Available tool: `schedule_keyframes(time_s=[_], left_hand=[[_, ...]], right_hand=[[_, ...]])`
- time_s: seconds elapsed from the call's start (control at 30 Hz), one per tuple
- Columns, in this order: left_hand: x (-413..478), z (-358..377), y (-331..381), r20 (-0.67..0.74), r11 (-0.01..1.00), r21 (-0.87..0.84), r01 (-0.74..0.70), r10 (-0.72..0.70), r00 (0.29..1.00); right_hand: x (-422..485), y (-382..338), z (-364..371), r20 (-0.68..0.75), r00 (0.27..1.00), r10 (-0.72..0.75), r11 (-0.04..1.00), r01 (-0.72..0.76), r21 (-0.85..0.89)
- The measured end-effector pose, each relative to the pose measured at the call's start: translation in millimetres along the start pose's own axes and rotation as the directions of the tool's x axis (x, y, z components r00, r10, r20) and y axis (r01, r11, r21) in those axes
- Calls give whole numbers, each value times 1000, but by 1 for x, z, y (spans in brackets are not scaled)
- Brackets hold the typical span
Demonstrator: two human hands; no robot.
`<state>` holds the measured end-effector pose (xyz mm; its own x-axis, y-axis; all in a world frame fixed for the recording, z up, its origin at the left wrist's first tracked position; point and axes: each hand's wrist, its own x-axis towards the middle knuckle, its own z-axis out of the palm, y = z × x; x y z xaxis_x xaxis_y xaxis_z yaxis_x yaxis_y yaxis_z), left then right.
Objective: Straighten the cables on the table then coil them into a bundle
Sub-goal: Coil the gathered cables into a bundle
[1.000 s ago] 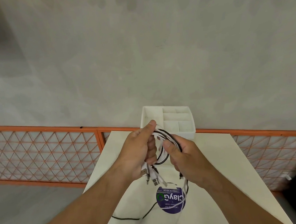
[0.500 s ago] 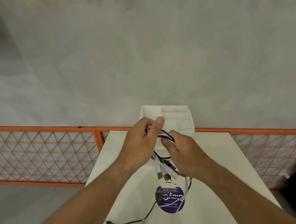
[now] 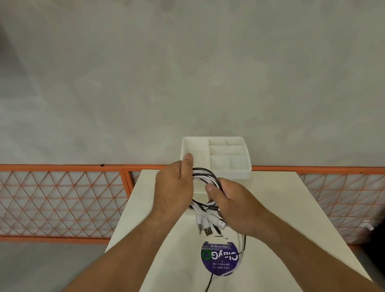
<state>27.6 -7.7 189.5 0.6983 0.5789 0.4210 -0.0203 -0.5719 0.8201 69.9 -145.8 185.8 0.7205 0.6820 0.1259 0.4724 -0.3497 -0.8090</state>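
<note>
Cream-white and smooth, the table (image 3: 271,208) runs away from the person, whose two bare forearms reach out over its near end. At the near edge a single thin black strand (image 3: 207,288) trails across the top and climbs toward the hands. It passes beside a round purple sticker (image 3: 218,258) stuck flat on the table. Seen from this side the sticker's print is upside down: "ClayGo" in large white letters with a green ring, "Clean as you go" in small print, and a line that seems to read "Let's keep our pantries clean". A few white and black strands hang down over the sticker's right edge.

Just above it, a cluster of silver USB plugs (image 3: 207,230) on white leads dangles free. The black and white cables (image 3: 206,175) are gathered into a loose round coil held up in the air over the middle of the table. The left hand (image 3: 174,190) grips the coil's left side, fingers curled round the strands and thumb raised. The right hand (image 3: 234,202) clasps the right side, thumb pressed on top.

Beyond stands a white plastic organiser tray (image 3: 239,174) with several compartments, at the table's far edge. Behind it runs an orange metal mesh railing (image 3: 54,201), then grey concrete (image 3: 181,66).
</note>
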Motion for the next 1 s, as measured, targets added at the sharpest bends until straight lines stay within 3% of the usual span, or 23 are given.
schedule_keyframes(time_s=[0.1, 0.17, 0.3, 0.43, 0.57, 0.67, 0.77, 0.87, 1.0], left_hand=[[0, -5, 7, 207, 955, 205, -215, 172, 963], [2, -6, 10, 297, 899, 319, -300, 206, 932], [6, -8, 6, 321, 922, 289, -258, 161, 933], [7, -12, 10, 266, 982, 130, -134, 96, 959], [9, -16, 19, 210, 994, -100, 39, -17, 978], [12, -11, 27, 150, 955, -249, 159, -125, 981], [13, -3, 34, 119, 924, -299, 238, -212, 970], [15, 6, 38, 46, 892, -337, 302, -305, 951], [19, 18, 38, -78, 854, -419, 310, -374, 924]], right_hand=[[5, -4, -8, 90, 994, -64, 991, 74, -108], [7, -9, -12, 149, 985, -90, 987, 107, -116], [11, -9, -33, 263, 964, -47, 995, 69, -77], [3, 8, -49, 320, 947, 27, 971, -101, 218], [-7, 37, -37, 237, 970, 55, 868, -164, 468], [-12, 49, -24, 176, 984, 9, 702, -132, 700], [-18, 48, -5, 118, 993, 18, 561, -107, 821], [-26, 43, 16, 0, 990, 138, 548, -77, 833], [-36, 29, 45, -161, 955, 251, 644, -40, 764]])
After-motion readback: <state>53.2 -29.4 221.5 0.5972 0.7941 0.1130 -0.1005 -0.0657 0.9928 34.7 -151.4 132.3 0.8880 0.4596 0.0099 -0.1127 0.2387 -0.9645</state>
